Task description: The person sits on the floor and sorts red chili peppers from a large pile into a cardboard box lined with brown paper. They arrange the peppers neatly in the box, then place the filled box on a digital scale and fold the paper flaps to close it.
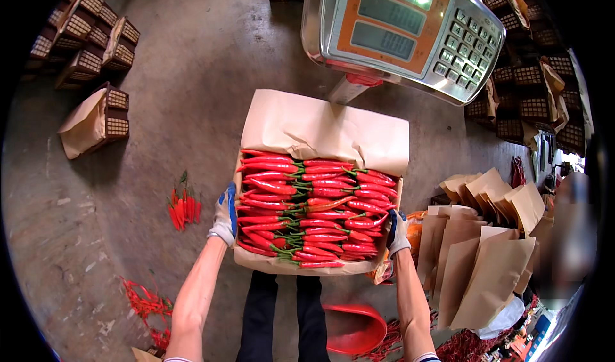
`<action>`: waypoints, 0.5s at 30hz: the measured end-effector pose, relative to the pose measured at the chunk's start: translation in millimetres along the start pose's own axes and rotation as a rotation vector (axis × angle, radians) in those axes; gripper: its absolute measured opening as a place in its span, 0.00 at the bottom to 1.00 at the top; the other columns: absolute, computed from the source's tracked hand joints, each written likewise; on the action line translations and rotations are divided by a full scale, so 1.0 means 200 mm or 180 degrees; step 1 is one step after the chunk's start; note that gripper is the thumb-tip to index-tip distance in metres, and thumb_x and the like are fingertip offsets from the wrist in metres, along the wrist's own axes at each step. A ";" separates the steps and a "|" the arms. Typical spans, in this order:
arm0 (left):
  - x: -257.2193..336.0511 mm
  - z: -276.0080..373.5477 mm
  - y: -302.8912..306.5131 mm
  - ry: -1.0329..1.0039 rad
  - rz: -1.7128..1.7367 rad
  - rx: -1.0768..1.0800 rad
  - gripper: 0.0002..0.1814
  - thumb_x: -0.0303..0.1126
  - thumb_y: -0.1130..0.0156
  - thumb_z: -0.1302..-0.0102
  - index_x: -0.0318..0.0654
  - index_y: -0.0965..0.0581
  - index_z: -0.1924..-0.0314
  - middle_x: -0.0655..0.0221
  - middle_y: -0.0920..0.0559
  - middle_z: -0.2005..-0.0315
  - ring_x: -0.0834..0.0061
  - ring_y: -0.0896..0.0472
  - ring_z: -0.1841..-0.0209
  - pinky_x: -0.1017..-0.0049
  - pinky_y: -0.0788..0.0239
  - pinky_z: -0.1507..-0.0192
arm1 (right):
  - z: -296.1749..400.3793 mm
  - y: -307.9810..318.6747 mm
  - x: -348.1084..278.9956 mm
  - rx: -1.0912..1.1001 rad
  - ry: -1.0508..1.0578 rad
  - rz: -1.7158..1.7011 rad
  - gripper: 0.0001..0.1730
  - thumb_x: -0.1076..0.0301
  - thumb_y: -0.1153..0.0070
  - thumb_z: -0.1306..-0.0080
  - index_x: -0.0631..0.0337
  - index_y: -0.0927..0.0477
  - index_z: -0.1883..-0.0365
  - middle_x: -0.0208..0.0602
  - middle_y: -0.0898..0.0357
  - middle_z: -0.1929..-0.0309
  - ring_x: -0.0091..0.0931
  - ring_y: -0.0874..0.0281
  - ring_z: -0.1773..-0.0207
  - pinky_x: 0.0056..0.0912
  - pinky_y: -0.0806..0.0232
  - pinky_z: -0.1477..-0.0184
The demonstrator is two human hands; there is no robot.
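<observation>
Red chili peppers (317, 208) with green stems lie in three packed columns inside a box lined with brown kraft paper (326, 126). One wide flap of that paper stands out from the box's far side. My left hand (224, 214), in a white glove with blue coating, grips the box's left side. On the right side my right hand (398, 232), gloved the same way, holds the box by its edge. Fingers of both hands are partly hidden against the box. Just beyond the flap is the post of a digital weighing scale (403, 30), its display and keypad facing me.
Paper-lined crates (117, 112) stand at the left, with stacked crates (523, 98) at the far right. Paper-lined containers (480, 247) are grouped beside my right arm. A red basin (358, 328) sits near my legs. Loose chilies (184, 208) lie on the concrete floor (163, 98).
</observation>
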State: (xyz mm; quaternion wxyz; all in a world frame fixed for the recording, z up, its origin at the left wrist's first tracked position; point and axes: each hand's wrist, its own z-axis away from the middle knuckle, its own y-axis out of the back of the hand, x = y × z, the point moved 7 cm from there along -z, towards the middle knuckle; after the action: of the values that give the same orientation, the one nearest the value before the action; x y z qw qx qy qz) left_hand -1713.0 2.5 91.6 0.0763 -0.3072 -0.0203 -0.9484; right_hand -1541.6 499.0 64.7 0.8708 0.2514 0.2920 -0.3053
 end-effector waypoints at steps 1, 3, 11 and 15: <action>0.00 -0.01 0.00 0.0075 0.0010 0.0052 0.30 0.55 0.47 0.30 0.36 0.27 0.42 0.66 0.19 0.54 0.74 0.21 0.56 0.71 0.29 0.52 | -0.02 0.00 -0.01 -0.0051 0.0008 -0.0001 0.13 0.62 0.43 0.34 0.44 0.30 0.78 0.14 0.40 0.86 0.14 0.46 0.88 0.20 0.54 0.85; -0.04 -0.05 0.03 0.0132 0.0010 0.0016 0.29 0.55 0.46 0.30 0.37 0.26 0.43 0.65 0.19 0.55 0.77 0.22 0.62 0.74 0.29 0.60 | 0.02 -0.02 -0.02 -0.0115 0.0095 0.0031 0.12 0.62 0.44 0.33 0.44 0.29 0.77 0.16 0.37 0.82 0.13 0.43 0.84 0.19 0.49 0.82; -0.24 0.00 0.45 -0.1012 -0.0839 0.0638 0.21 0.39 0.50 0.26 0.33 0.28 0.40 0.60 0.24 0.44 0.67 0.27 0.41 0.71 0.38 0.37 | 0.44 0.53 -0.01 0.1322 0.1251 0.0416 0.08 0.67 0.46 0.31 0.63 0.24 0.59 0.30 0.24 0.64 0.20 0.29 0.61 0.25 0.34 0.55; -0.50 0.32 0.86 -0.0571 -0.0883 0.1261 0.21 0.38 0.49 0.26 0.31 0.28 0.41 0.61 0.24 0.43 0.70 0.26 0.42 0.72 0.37 0.38 | 0.80 0.67 0.43 0.1003 0.0528 0.0866 0.06 0.68 0.45 0.33 0.61 0.23 0.66 0.28 0.24 0.72 0.21 0.30 0.70 0.28 0.33 0.63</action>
State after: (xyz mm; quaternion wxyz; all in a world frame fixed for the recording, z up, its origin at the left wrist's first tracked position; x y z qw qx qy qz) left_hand -1569.7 -149.2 83.8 0.0021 -0.3634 -0.2544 -0.8962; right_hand -1338.9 459.7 155.2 0.8270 0.4456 0.2747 -0.2051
